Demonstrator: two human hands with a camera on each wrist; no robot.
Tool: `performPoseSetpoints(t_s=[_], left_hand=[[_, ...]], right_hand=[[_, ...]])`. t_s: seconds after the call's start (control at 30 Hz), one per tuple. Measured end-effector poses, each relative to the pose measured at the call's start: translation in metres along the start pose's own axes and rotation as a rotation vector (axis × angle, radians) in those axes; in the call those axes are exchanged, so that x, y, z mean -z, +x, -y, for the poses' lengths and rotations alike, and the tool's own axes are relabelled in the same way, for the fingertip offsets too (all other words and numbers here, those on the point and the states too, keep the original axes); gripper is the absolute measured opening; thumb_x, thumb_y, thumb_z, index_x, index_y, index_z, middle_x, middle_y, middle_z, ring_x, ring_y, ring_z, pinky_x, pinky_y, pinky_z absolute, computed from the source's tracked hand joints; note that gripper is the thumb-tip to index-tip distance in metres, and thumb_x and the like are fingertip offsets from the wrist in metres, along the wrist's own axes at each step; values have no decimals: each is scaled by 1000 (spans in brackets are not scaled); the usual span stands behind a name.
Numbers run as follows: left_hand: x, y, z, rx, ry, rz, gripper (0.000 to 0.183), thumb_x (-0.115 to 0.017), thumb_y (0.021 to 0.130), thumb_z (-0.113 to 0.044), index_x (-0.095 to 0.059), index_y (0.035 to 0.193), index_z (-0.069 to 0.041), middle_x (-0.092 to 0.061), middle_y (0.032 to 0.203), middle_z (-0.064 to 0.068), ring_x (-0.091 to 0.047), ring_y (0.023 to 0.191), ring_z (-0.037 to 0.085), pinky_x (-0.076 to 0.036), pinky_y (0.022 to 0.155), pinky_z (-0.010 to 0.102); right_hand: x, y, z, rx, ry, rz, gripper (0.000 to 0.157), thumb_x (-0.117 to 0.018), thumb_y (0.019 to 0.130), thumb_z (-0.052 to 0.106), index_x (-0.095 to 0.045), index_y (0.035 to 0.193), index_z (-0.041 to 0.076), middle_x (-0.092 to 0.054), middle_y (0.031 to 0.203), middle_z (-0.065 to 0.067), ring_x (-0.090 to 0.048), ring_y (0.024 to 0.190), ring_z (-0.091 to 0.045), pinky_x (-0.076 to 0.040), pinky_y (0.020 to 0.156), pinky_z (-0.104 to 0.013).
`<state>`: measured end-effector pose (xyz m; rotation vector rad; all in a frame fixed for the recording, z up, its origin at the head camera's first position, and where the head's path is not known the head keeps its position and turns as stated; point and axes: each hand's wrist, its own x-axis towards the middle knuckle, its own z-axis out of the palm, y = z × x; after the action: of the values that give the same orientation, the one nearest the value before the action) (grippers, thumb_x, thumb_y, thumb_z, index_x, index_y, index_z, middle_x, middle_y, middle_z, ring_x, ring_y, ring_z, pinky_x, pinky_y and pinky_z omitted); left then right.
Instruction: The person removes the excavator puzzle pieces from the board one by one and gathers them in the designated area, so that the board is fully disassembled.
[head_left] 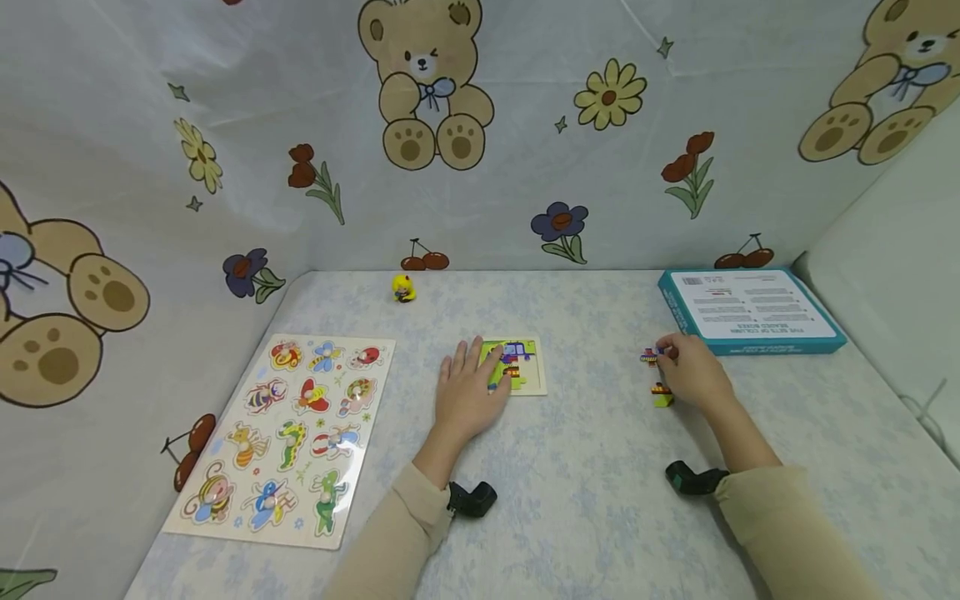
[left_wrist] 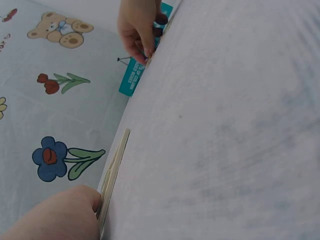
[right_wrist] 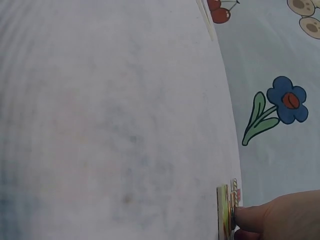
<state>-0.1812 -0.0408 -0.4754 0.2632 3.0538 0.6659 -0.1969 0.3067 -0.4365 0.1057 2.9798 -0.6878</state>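
My left hand [head_left: 471,396] lies with spread fingers over the left part of a small square jigsaw board [head_left: 534,385]. A colourful vehicle picture is partly filled in on it, its left side hidden by my fingers. From the side, the left wrist view shows the board's thin edge [left_wrist: 116,170] beside my hand. My right hand [head_left: 693,372] pinches a small purple and red jigsaw piece [head_left: 649,357] to the right of the board. Just below that, near the same fingers, is a yellow-green and red jigsaw piece [head_left: 662,396].
A teal-edged box [head_left: 757,312] lies behind my right hand. At the left is a large knob puzzle board [head_left: 281,442] with insect pictures. A small yellow-haired figurine [head_left: 403,289] stands near the back edge, before a bear-patterned cloth [head_left: 510,183].
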Motion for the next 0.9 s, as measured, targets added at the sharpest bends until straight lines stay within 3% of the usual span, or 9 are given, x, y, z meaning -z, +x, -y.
performPoseSetpoints(t_s=[0.13,0.27,0.43,0.7,0.9], left_hand=[[-1,0,0,-3,3,-9,59,-37,99,-56,-34,155,-36,-16,168,0,-6,156,26,-6,125,52],[0,0,0,0,-1,-4,59,-38,99,-55,-33,155,-36,-15,168,0,-5,156,26,-6,126,52],[1,0,0,1,-9,-1,59,-37,99,-55,-34,155,-36,-15,168,0,-5,157,26,-5,126,52],[1,1,0,6,18,23,59,-33,100,-57,-30,155,-38,-11,169,-1,-3,157,26,-3,126,52],[-1,2,0,1,33,22,58,-33,100,-57,-30,155,-39,-12,169,-1,-4,157,27,-5,125,53]], right_hand=[[0,-1,5,-25,-34,-15,33,-54,100,17,-56,128,0,-57,110,-22,-54,93,-33,-47,70,-43],[0,-2,19,20,-14,-29,34,-53,101,19,-56,130,2,-59,107,-20,-55,89,-31,-47,66,-38],[-9,-2,48,102,25,6,36,-55,101,24,-56,132,5,-59,112,-19,-54,95,-32,-48,76,-44],[-39,3,110,237,8,108,44,-62,98,29,-57,138,12,-59,125,-13,-60,111,-30,-51,91,-50],[-57,12,136,328,-25,121,50,-63,97,33,-54,142,14,-56,133,-11,-59,119,-31,-51,96,-52]])
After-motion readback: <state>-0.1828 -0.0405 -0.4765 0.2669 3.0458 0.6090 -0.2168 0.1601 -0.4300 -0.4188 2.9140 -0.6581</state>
